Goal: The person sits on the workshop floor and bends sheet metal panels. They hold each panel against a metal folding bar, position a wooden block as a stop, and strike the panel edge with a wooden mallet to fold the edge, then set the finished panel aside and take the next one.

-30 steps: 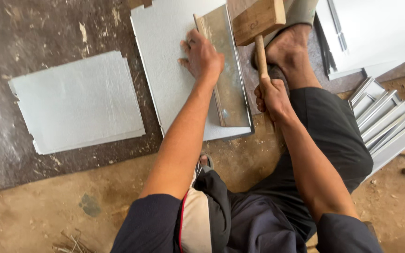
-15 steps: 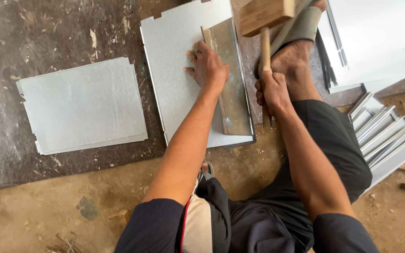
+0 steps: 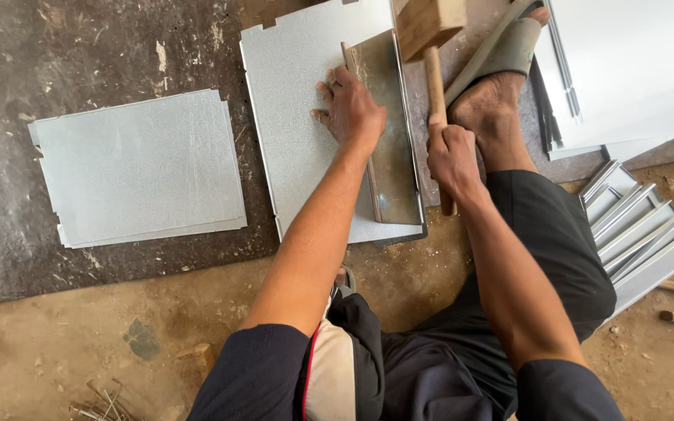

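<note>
Wooden mallet (image 3: 431, 47) — right hand (image 3: 452, 156) gripping

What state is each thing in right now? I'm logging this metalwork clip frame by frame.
Left hand: pressed flat on the metal bar.
Right hand: gripping the mallet handle.
Wooden mallet: head raised over the sheet's edge.
Metal bar: lying flat on the sheet.
Metal sheet: flat, held down.
Second sheet: flat, untouched.

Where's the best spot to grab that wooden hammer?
Grab the mallet low on its long wooden handle, from the side, where the right hand wraps it now. The handle is slim enough to close fingers round; the blocky head is too wide and stays free to strike.
</note>
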